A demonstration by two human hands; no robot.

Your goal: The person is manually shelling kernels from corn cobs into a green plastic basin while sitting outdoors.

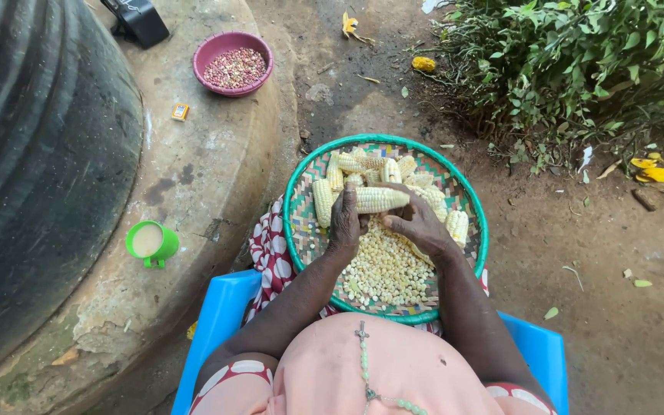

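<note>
Both hands, left hand (345, 219) and right hand (416, 223), gripping one corn cob (380, 200), small yellow packet (180, 112) on concrete ledge (194, 177)

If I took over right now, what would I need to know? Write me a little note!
Left hand: gripping one end of a corn cob, held level over the woven basket.
Right hand: touching the same cob from below and beside, thumb near its kernels.
Where things are: the basket rests on the lap; whole cobs are piled at its far side, loose kernels heaped at the near side.
Done: a good pile of kernels is already off.
Left: the held cob looks mostly full, and several cobs still carry kernels.
Nearby: a green cup and a pink bowl of beans on the concrete ledge.
</note>
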